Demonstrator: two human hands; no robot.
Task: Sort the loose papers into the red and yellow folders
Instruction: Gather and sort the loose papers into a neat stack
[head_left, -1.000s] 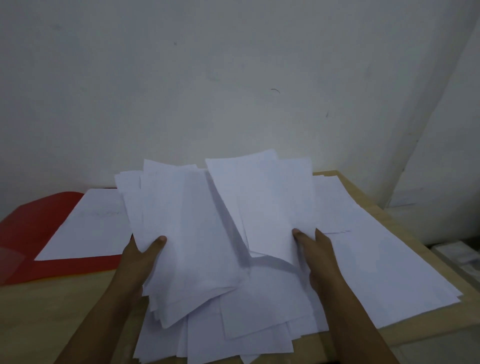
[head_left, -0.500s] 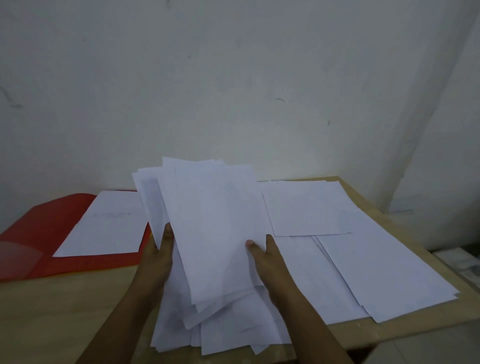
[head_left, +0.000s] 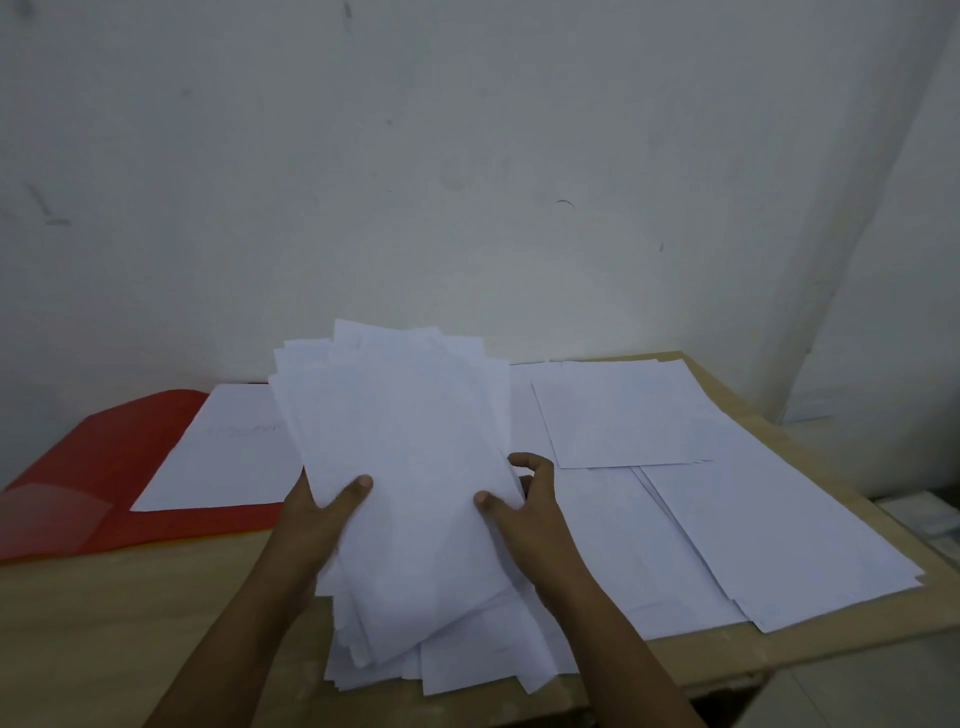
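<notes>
Above the table (head_left: 130, 613), left hand (head_left: 317, 514) and right hand (head_left: 530, 509) gripping paper stack (head_left: 405, 467)

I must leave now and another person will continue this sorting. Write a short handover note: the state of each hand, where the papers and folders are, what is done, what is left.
Left hand: grips the left edge of the held stack, thumb on top.
Right hand: grips its right edge, thumb on top.
The stack is raised and tilted above more loose sheets at the table's near edge.
Red folder: open at the left, one sheet lying on it.
Yellow folder: only a thin yellow edge shows under the red one.
More papers are spread on the right of the table.
Done: one sheet in red. Left: nearly all papers.
</notes>
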